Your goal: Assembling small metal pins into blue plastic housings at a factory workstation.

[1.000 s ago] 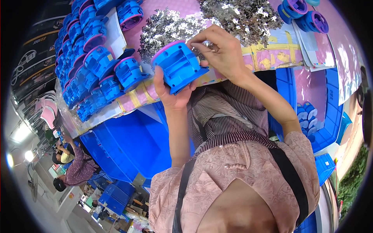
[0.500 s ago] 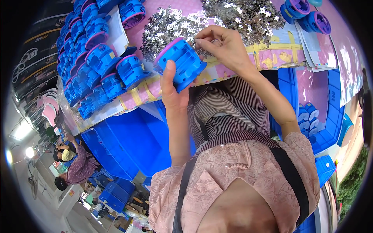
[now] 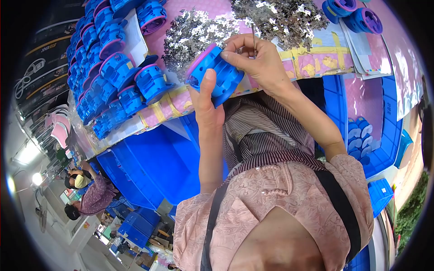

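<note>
A blue, drum-shaped plastic part (image 3: 220, 72) with a pink rim is tilted above the table's near edge. My left hand (image 3: 209, 101) is closed around it, thumb on the near side and the other fingers mostly hidden behind. At its upper right side, my right hand (image 3: 262, 63) is closed in a pinch, fingertips touching the part. Whatever the fingertips hold is too small to make out; a thin dark sliver stands up by the bent fingers. Just beyond the hands lie a pile of small shiny metal pieces (image 3: 194, 36) and a second, darker pile (image 3: 294, 20).
Many similar blue parts (image 3: 117, 70) are stacked at the left of the pink table. Two more blue parts (image 3: 364, 20) and paper sheets (image 3: 361, 49) lie at the right. Blue bins (image 3: 144, 158) stand below the edge. A co-worker (image 3: 92, 194) sits far left.
My right hand has moved left and down, bringing its fingertips from beside the blue part onto its upper side. The left hand has shifted slightly right with the part, which has turned a little.
</note>
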Demonstrator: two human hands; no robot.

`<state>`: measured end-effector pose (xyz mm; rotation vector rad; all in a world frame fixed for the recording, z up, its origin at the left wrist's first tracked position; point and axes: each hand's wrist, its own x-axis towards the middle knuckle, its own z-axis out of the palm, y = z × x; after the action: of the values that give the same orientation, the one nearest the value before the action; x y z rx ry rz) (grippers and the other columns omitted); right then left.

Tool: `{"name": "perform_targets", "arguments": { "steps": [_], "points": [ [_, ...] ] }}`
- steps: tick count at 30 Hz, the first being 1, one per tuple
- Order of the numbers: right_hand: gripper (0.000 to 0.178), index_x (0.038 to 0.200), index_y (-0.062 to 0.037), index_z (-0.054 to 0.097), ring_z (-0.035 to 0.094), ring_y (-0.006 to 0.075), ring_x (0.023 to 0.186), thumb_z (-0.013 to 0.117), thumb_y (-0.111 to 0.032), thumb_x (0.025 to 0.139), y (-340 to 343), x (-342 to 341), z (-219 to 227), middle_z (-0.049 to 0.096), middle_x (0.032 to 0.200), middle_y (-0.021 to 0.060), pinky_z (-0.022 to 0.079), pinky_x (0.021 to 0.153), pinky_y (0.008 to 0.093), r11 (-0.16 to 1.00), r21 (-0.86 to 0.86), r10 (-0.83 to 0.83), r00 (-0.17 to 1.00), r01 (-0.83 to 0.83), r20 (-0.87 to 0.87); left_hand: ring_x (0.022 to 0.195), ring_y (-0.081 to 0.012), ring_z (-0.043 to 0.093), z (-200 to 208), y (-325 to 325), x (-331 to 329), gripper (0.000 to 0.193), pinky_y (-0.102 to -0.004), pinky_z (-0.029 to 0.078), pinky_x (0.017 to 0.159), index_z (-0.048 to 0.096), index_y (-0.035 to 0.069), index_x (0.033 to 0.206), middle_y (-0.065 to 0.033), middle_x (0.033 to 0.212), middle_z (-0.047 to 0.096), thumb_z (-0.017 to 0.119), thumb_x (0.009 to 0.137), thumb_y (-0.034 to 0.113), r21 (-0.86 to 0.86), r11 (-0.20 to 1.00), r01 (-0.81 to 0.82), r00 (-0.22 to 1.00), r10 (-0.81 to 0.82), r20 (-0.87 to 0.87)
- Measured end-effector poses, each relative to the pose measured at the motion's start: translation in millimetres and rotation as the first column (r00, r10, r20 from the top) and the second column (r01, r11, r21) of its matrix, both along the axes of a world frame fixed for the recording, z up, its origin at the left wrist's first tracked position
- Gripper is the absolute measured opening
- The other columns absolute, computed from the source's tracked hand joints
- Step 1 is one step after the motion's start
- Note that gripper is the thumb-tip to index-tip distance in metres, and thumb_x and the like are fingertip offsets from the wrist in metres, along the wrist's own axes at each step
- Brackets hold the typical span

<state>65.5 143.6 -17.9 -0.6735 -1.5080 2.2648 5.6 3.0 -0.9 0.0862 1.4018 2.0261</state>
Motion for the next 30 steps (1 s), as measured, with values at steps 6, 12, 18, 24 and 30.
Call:
{"name": "perform_targets", "arguments": {
  "steps": [6,12,18,24,30],
  "points": [
    [0.011,0.088,-0.0013,0.067,0.037,0.0022,0.054,0.073,-0.001,0.078,-11.2,2.9,9.2,0.061,0.099,0.0031,0.032,0.049,0.0205,0.834,0.525,-0.157,0.985,0.171,-0.071,0.110,-0.0200,0.058,-8.4,2.7,9.1,0.064,-0.0334,0.049,0.094,0.049,0.002,0.132,-0.0105,0.121,0.057,0.076,0.082,0.030,-0.118,0.990,-0.079,0.967,0.047,-0.250],
    [0.014,0.099,-0.0039,0.069,0.054,0.0118,0.061,0.072,-0.007,0.086,-15.9,16.6,7.3,0.063,0.096,0.0059,0.044,0.054,0.0249,0.688,0.716,-0.045,0.992,0.117,-0.118,0.107,-0.0200,0.059,0.1,-10.5,8.2,0.064,-0.0335,0.050,0.093,0.049,0.002,0.132,-0.0100,0.118,0.058,0.076,0.081,0.028,-0.150,0.988,-0.041,0.987,0.017,-0.160],
    [0.020,0.106,-0.0067,0.071,0.067,0.0203,0.074,0.072,-0.012,0.086,-15.9,30.5,15.6,0.064,0.100,0.0073,0.054,0.064,0.0294,0.525,0.850,0.033,0.998,0.029,-0.054,0.106,-0.0203,0.060,-5.6,-12.1,10.7,0.065,-0.0342,0.050,0.093,0.048,0.002,0.134,-0.0107,0.117,0.058,0.076,0.079,0.024,-0.134,0.991,-0.016,0.992,0.000,-0.125],
    [0.019,0.104,-0.0075,0.072,0.068,0.0190,0.070,0.072,-0.010,0.085,-16.3,32.2,8.7,0.064,0.097,0.0053,0.054,0.059,0.0285,0.435,0.896,-0.053,0.996,0.090,-0.075,0.108,-0.0202,0.060,-11.9,-8.3,11.9,0.065,-0.0340,0.049,0.095,0.048,0.001,0.133,-0.0112,0.119,0.059,0.076,0.078,0.024,-0.149,0.989,-0.007,0.987,-0.017,-0.157],
    [0.013,0.089,-0.0081,0.069,0.065,0.0159,0.070,0.077,-0.016,0.082,11.6,47.9,-4.1,0.065,0.092,0.0023,0.046,0.052,0.0272,0.349,0.908,-0.399,0.914,0.232,-0.081,0.102,-0.0297,0.067,2.6,-3.3,12.2,0.070,-0.0337,0.059,0.061,0.044,-0.001,0.138,-0.0236,0.125,0.060,0.065,0.087,0.042,-0.025,0.993,0.119,0.993,-0.119,-0.012]
  ]
}}
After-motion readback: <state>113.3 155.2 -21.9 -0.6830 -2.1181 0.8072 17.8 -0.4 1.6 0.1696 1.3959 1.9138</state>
